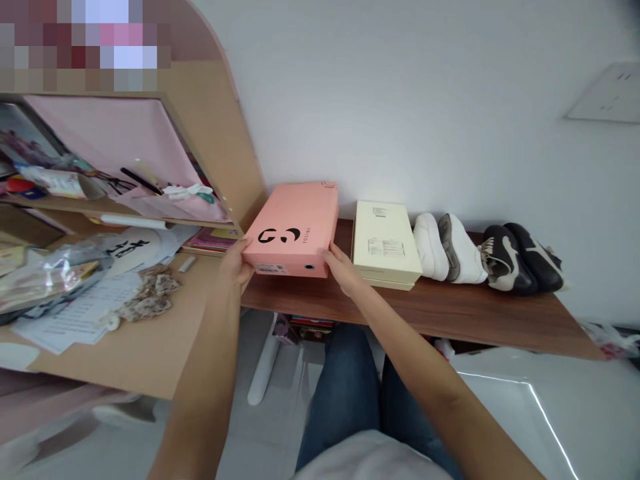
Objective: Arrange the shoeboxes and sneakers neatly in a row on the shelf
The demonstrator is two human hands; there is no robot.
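pink box (294, 223) sits between the person's two hands at the left end of the brown bench (320, 300), just beside the cabinet's side panel (215, 127); whether its underside touches the bench cannot be told. the left hand (235, 264) is clamped on its near left corner, the right hand (342, 269) on its near right corner. because both grips are at the near end, the far end could dip or swing if either hand slackens. a swing left could scrape the panel; a swing right could knock the cream box (385, 243), which might then press the white shoes (431, 248) touching it.
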